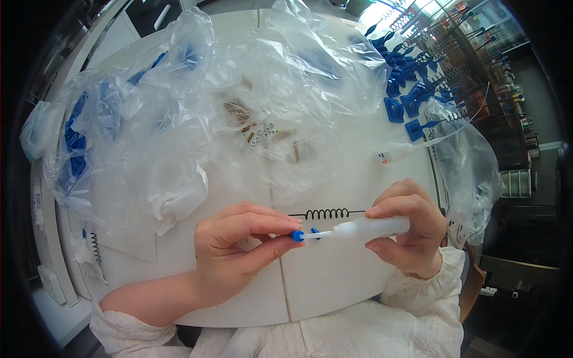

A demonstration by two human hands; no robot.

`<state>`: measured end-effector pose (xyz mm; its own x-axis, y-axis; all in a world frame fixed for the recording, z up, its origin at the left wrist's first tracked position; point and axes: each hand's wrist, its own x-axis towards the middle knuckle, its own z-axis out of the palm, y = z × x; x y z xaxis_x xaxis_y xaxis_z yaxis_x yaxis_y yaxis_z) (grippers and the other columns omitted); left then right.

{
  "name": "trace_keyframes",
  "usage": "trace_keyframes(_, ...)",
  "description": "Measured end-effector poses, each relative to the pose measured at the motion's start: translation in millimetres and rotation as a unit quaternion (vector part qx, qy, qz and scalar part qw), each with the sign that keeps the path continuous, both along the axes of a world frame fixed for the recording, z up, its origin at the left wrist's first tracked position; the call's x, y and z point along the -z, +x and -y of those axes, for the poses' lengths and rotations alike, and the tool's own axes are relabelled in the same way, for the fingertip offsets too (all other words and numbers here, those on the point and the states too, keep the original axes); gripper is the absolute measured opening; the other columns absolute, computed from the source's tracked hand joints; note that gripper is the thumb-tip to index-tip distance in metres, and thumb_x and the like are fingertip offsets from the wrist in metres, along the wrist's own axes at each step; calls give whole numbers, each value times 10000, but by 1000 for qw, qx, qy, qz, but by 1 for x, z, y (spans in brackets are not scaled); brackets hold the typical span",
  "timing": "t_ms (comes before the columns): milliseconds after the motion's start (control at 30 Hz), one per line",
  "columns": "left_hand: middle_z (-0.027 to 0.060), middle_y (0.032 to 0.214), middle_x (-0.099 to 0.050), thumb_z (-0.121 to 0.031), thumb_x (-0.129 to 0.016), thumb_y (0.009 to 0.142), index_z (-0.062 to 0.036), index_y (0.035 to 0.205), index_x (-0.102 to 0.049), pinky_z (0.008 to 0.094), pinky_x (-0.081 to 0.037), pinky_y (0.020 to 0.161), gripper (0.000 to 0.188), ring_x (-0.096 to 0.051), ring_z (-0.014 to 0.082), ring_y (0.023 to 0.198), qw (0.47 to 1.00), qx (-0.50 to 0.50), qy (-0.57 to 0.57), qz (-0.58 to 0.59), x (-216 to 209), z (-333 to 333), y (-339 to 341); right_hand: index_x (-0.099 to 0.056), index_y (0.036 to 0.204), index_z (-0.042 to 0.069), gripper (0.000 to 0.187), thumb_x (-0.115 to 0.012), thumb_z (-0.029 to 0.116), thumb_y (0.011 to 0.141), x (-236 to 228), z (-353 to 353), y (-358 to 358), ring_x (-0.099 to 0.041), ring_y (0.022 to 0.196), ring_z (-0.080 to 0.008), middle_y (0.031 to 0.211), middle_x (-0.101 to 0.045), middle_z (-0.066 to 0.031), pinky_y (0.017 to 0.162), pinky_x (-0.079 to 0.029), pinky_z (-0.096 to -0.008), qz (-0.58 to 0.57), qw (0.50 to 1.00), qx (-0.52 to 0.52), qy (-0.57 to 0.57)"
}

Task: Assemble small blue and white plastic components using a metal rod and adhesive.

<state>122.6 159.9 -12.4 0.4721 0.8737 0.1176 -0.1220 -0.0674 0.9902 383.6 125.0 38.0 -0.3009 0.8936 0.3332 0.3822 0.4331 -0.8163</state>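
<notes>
Between the thumb and fingertips of my left hand (230,250) is a small blue plastic piece (298,236). My right hand (412,227) is closed round a white squeeze bottle (373,228), tilted nearly level. Its thin nozzle (316,235) points left, and the tip meets or nearly meets the blue piece. Just beyond the nozzle lies a black coiled wire (327,213), with straight ends running toward both hands. Another bit of blue plastic (316,231) shows behind the nozzle; I cannot tell whether it joins the held piece.
Clear plastic bags (173,113) cover the table's far and left parts, some with blue parts inside. Small metal nuts (262,134) and brass pieces sit in the middle. Blue bases with black coils (412,98) crowd the far right, near a second white bottle (394,154).
</notes>
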Motion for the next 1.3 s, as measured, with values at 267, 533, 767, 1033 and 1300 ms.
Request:
trace_keyframes(267,136,1000,-695,143,-730,779,5,950,-722,248,-572,724,221,-691,172,893,1000,-1,-7,6,1,0,0,-677,1077,9,422,-834,-20,686,1,1,0,-620,829,-153,942,-658,-91,689,-477,-256,-9,1000,4,-2)
trace_keyframes(533,138,1004,-691,150,-731,773,11,951,-716,251,-577,742,227,-691,179,905,1000,2,-5,4,0,0,0,-677,1079,15,426,-831,-27,684,0,1,0,-630,818,-150,947,-655,-92,686,-484,-253,1,1000,4,4)
trace_keyframes(767,137,996,-691,151,-735,769,10,945,-716,249,-578,735,226,-692,177,899,1000,-1,-4,6,1,0,0,-678,1074,16,431,-838,-24,676,1,1,-2,-642,824,-160,953,-656,-96,689,-498,-255,2,1000,6,3)
trace_keyframes(1033,141,1004,-689,157,-719,780,11,947,-716,257,-588,748,222,-696,187,906,1000,1,-8,2,1,0,0,-680,1076,13,431,-839,-29,677,0,1,-3,-649,831,-165,943,-651,-93,688,-506,-260,0,1000,0,-1)
trace_keyframes(1300,141,1004,-689,155,-713,785,15,949,-716,262,-587,750,216,-696,193,916,1000,1,-11,4,1,0,-1,-680,1073,12,434,-823,-43,667,-2,2,-2,-645,821,-160,939,-651,-92,688,-504,-259,5,1000,0,1)
